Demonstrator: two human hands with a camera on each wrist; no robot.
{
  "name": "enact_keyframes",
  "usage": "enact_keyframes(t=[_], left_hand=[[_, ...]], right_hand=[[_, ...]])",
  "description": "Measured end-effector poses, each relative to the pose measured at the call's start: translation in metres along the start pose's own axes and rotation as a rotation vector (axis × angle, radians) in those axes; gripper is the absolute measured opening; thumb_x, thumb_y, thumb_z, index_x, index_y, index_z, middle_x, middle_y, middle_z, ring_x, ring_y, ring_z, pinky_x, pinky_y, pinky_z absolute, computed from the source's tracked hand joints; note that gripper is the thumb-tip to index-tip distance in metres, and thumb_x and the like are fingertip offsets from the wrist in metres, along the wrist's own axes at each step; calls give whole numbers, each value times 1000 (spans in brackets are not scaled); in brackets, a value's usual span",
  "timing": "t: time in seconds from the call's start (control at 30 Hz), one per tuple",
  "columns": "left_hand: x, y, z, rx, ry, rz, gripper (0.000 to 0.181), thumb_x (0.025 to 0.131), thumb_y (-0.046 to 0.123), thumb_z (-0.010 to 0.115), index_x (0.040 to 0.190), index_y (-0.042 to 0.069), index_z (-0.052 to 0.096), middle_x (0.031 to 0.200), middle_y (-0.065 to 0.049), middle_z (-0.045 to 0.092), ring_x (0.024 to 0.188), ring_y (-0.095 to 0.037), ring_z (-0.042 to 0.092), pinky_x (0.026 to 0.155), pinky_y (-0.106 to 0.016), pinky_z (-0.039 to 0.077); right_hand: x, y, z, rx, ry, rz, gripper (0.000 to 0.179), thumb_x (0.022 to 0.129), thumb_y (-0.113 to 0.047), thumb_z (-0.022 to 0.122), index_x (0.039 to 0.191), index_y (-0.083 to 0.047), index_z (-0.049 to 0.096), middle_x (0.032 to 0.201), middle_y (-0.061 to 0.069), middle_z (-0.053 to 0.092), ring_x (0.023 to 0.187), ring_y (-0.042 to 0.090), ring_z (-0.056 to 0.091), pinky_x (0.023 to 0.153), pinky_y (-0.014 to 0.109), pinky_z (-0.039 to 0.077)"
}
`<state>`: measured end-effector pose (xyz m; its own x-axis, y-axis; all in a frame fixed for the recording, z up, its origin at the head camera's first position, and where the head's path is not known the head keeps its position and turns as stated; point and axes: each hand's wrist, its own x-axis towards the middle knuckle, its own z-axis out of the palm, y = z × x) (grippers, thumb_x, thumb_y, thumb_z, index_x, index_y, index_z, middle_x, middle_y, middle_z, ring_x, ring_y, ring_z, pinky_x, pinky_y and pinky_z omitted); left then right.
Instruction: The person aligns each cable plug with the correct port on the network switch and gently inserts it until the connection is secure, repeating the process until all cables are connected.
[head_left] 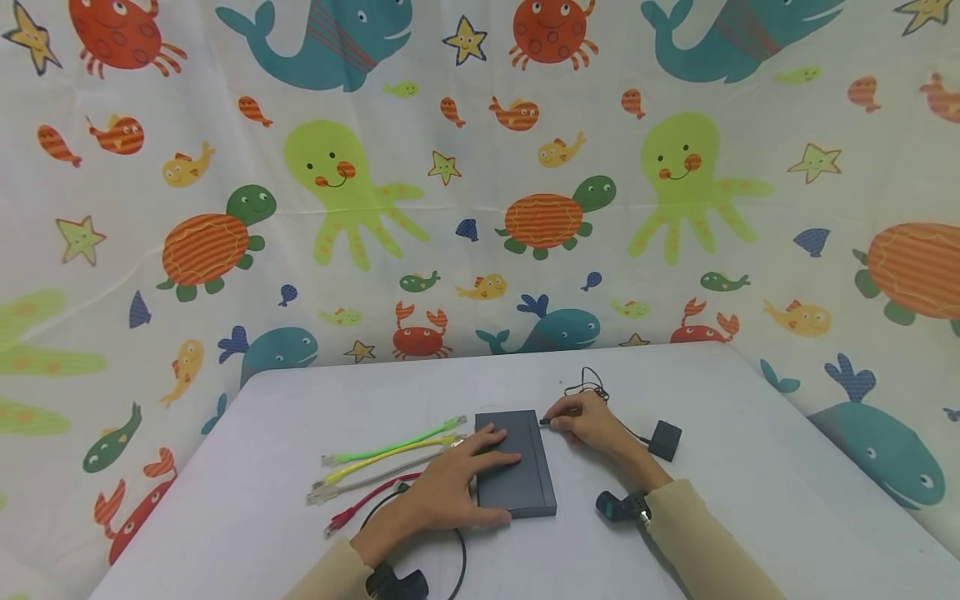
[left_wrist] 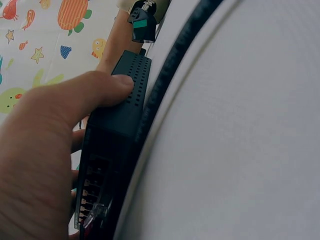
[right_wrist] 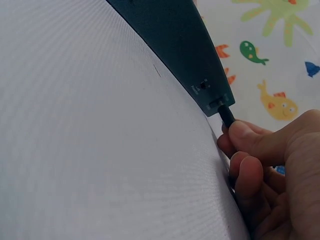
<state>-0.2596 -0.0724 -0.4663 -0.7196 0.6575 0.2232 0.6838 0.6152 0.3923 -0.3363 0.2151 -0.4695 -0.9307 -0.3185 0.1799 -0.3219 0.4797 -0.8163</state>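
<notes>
A dark grey network switch [head_left: 517, 467] lies flat on the table, its row of ports [left_wrist: 89, 192] facing left. My left hand [head_left: 450, 485] holds it, fingers spread over the top and thumb against the vented near side. Between thumb and fingers my right hand [head_left: 588, 421] pinches a black power plug [right_wrist: 226, 116], whose tip meets the socket in the switch's right side; how deep it sits I cannot tell. From the plug a thin black cord leads to a black power adapter [head_left: 665, 440]. A clear connector [left_wrist: 96, 214] shows by the ports; whether it is plugged in is unclear.
Left of the switch lie a green cable [head_left: 397, 444], a yellow cable [head_left: 382, 457], a grey cable [head_left: 367, 483] and a red cable [head_left: 367, 500]. Some cord is coiled [head_left: 588, 388] behind my right hand. A black camera cable [head_left: 462, 558] runs under my left wrist.
</notes>
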Motion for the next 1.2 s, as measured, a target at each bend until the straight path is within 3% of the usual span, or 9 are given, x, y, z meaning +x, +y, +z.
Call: enact_keyframes(t=[0.13, 0.33, 0.43, 0.63, 0.87, 1.0, 1.2], left_hand=[[0, 1, -1, -3, 0, 1, 67, 75, 74, 61, 137, 53, 42, 156, 12, 33, 148, -21, 25, 106, -58, 37], [0, 2, -2, -8, 4, 5, 68, 75, 73, 61, 137, 52, 43, 155, 11, 33, 148, -21, 26, 105, -59, 37], [0, 1, -2, -10, 4, 5, 68, 76, 73, 60, 137, 52, 43, 156, 11, 33, 148, -21, 26, 106, -59, 37], [0, 2, -3, 0, 0, 1, 68, 75, 73, 61, 137, 52, 43, 156, 10, 33, 148, -21, 26, 106, -59, 37], [0, 1, -1, -2, 5, 5, 68, 75, 73, 61, 137, 51, 43, 155, 10, 34, 148, -21, 26, 105, -59, 38], [0, 1, -1, -1, 8, 9, 69, 75, 74, 60, 138, 51, 43, 155, 11, 33, 148, -20, 26, 105, -58, 38], [0, 1, -1, 1, 8, 11, 69, 75, 74, 60, 138, 51, 42, 156, 10, 33, 148, -21, 26, 105, -59, 38]], right_hand=[[-1, 0, 0, -3, 3, 18, 10, 85, -9, 70, 94, -8, 74, 73, 9, 65, 48, 10, 50, 46, 23, 43], [0, 0, 1, -3, 0, -7, 12, 87, -5, 67, 97, -3, 73, 85, 14, 68, 48, 10, 49, 45, 22, 42], [0, 1, 2, 3, 2, -7, 13, 86, -1, 65, 97, 1, 72, 82, 20, 66, 48, 12, 49, 44, 23, 41], [0, 1, 2, 5, 7, 11, 10, 86, -8, 69, 94, -5, 74, 68, 10, 62, 47, 8, 48, 44, 22, 40], [-1, -6, 0, 12, -1, 16, 10, 86, -8, 69, 94, -5, 74, 71, 14, 63, 48, 11, 50, 45, 23, 42], [0, 0, 0, 22, 1, 16, 10, 85, -9, 70, 93, -8, 74, 81, 11, 67, 49, 11, 51, 46, 23, 44], [-2, -5, 0, 27, -2, 1, 12, 85, -4, 68, 96, -2, 73, 87, 17, 68, 50, 11, 50, 46, 22, 43]])
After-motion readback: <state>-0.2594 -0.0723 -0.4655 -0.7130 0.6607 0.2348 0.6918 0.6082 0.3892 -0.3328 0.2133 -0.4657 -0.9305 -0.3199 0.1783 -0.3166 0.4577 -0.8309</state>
